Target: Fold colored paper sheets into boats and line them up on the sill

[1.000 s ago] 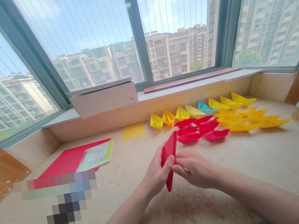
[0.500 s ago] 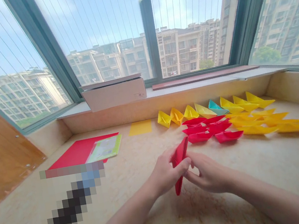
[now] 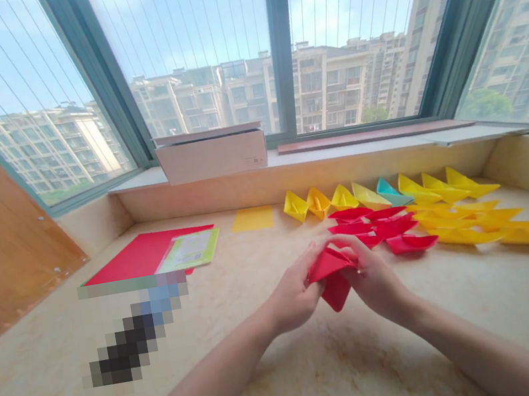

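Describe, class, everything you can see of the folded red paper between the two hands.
The red paper is plain and looks thin and matte. It is folded, with a broad, pointed flap above and a blunt tip below, angled towards the viewer. The left hand and right hand hold it from both sides above the tabletop; fingers hide its side edges.

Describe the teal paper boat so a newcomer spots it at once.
Under the big window, look along the back of the counter. Right of the flat yellow sheet stands a row of paper boats. The teal boat is fifth from the left, the only blue-green one.
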The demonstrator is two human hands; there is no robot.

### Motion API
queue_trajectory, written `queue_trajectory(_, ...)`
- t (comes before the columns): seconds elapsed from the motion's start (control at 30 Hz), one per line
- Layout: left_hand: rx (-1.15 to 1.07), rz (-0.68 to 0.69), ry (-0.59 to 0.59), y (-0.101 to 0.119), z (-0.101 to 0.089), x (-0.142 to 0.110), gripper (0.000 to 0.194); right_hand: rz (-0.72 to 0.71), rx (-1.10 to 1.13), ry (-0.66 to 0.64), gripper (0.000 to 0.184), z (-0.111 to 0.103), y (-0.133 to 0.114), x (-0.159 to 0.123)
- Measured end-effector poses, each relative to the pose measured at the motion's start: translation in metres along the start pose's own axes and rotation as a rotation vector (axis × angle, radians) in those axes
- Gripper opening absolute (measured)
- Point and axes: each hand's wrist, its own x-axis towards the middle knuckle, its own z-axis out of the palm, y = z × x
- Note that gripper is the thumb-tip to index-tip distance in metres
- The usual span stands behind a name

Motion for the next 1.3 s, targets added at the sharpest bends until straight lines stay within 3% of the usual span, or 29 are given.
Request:
queue_trajectory(0.1, -0.231, -0.115, 0.0, -0.002, -0.003, 0.003, 0.065, -0.059, 0.077, 0.116, 0.027, -0.003, 0.001, 0.002)
queue_trajectory(0.17, -0.377, -0.199, 0.002, -0.003, -0.006, 0.006, 0.071, -0.141, 0.07, 0.126, 0.024, -0.008, 0.001, 0.002)
queue_trajectory(0.23, -0.426, -0.242, -0.015, -0.003, -0.01, 0.007, 0.063, -0.227, 0.048, 0.101, 0.025, -0.014, 0.001, 0.003)
queue_trajectory(0.37, -0.427, -0.204, -0.145, 0.006, -0.018, 0.006, 0.046, -0.336, -0.026, 0.117, 0.032, -0.021, 0.006, 0.002)
queue_trajectory(0.5, -0.519, -0.136, -0.271, 0.011, -0.015, 0.002, 0.073, -0.42, -0.182, 0.166, 0.041, -0.02, 0.01, 0.0)
queue_trajectory(0.57, -0.54, -0.135, -0.227, 0.009, -0.008, 0.002, 0.081, -0.473, -0.226, 0.123, 0.046, -0.018, 0.008, -0.001)
queue_trajectory(0.63, -0.485, -0.156, -0.13, 0.005, -0.002, 0.002, 0.075, -0.498, -0.222, 0.059, 0.05, -0.017, 0.005, -0.001)
queue_trajectory(0.83, -0.138, -0.129, 0.084, -0.002, -0.006, 0.006, 0.05, -0.413, -0.19, -0.24, 0.056, -0.019, -0.01, -0.004)
queue_trajectory(0.87, -0.051, -0.128, 0.11, -0.002, -0.008, 0.006, 0.045, -0.391, -0.195, -0.242, 0.055, -0.018, -0.01, -0.004)
queue_trajectory(1.0, 0.189, -0.117, 0.076, 0.001, -0.01, 0.005, 0.028, -0.196, -0.163, -0.024, 0.043, -0.008, -0.006, -0.002)
queue_trajectory(1.07, 0.213, -0.121, 0.019, 0.002, -0.008, 0.003, 0.026, -0.158, -0.177, -0.031, 0.024, -0.005, -0.005, 0.001)
queue_trajectory(1.2, 0.227, -0.147, -0.057, 0.003, -0.005, 0.0, 0.025, -0.109, -0.181, -0.093, 0.028, -0.006, -0.006, 0.004)
queue_trajectory(1.3, 0.238, -0.138, -0.003, 0.005, -0.003, 0.0, 0.024, -0.071, -0.138, -0.096, 0.03, -0.008, -0.008, 0.004)
